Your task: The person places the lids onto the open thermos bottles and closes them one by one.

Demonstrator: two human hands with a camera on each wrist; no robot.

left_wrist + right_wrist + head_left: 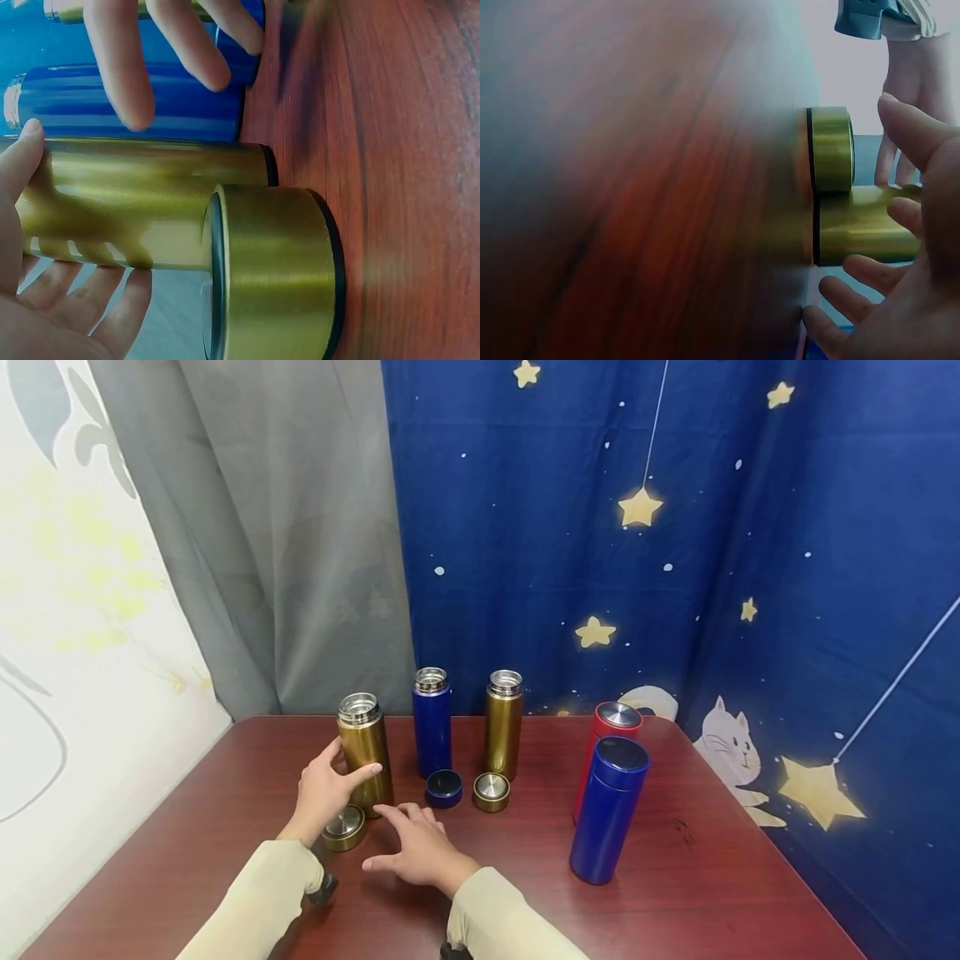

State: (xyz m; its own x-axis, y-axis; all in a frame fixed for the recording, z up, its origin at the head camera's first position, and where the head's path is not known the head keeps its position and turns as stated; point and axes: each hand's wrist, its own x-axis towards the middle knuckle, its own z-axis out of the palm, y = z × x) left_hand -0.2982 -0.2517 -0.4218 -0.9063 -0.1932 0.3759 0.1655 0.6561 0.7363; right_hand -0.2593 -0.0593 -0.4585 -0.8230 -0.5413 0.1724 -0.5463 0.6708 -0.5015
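We see the left hand (322, 789) wrapped around a gold vacuum flask (367, 760), thumb on one side and fingers curled on the other. The flask stands on the table (525, 877) with its steel mouth uncovered. Its neighbour, a gold screw lid (345, 827), sits upright just to the right of the left wrist, in front of the flask's base; we cannot tell whether the two touch.

We find the right hand (422, 852) spread wide, thumb well away from the fingers, holding nothing. Its fingertips hover near the base of the gripped flask, and we see no clear contact.

Straight ahead of the right hand we have an uncapped blue flask (432, 731), with a blue lid (444, 787) on the near side of its base. Ahead and to the right of that hand stands a second gold flask (503, 735), also uncapped, with a steel-topped lid (491, 792) before it.

Well to the right of both hands, we see a capped blue flask (609, 814) upright, partly hiding a capped red flask (600, 735) that stands farther from the hands.
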